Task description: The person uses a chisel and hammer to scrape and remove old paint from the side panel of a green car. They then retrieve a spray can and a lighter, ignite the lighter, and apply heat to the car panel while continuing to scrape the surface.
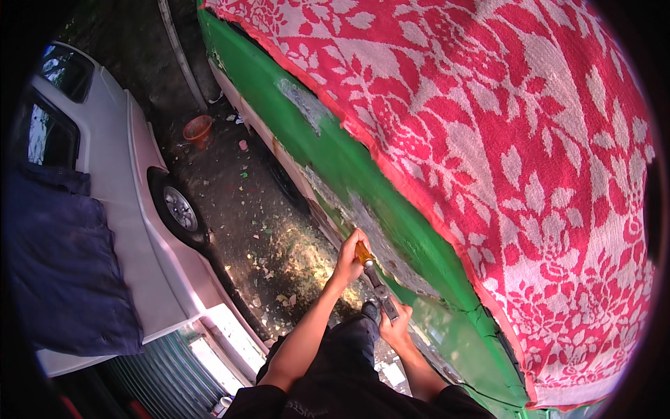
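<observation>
A long, narrow grey metal tool point(379, 288) with an amber handle lies along the side of a green car body point(335, 164). My left hand point(349, 257) is wrapped round the amber handle at the tool's far end. Around its near end, my right hand point(396, 327) is closed, lower down and further right. Beside the tool, the green panel shows a rough, greyish bare patch point(394, 255), with chipped paint further along. Whether the tool touches the panel I cannot tell. A red and white floral cloth point(481, 146) covers the top of the green car.
A pale vehicle point(132, 181) stands at the left, with a dark cloth point(66, 258) draped on it. Between the vehicles, the dirt ground point(241, 209) is littered with leaves and scraps. Further off are an orange bucket point(198, 130) and a leaning pole point(183, 59).
</observation>
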`<state>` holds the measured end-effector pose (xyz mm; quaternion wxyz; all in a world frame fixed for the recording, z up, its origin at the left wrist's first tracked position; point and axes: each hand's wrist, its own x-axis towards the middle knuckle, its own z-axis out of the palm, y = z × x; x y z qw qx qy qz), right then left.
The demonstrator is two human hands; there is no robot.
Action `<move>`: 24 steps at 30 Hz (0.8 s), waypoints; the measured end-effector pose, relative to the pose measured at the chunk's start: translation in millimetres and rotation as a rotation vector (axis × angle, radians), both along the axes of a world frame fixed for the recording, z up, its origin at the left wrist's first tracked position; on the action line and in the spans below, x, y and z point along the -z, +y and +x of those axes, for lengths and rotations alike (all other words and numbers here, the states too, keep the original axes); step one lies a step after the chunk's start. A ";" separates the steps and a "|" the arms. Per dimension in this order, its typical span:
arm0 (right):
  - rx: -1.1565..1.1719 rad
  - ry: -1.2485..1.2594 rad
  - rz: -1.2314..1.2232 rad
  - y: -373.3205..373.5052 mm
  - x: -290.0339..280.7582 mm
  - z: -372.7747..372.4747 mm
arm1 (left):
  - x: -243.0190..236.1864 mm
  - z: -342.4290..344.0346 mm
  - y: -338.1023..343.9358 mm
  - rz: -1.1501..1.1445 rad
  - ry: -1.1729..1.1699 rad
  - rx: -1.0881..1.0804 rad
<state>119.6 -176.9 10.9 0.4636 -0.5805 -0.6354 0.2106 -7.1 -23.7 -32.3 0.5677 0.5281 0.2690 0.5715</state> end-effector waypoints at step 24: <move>0.057 0.049 -0.145 10.1 5.0 3.6 | 12.6 6.7 8.5 0.068 0.128 -0.083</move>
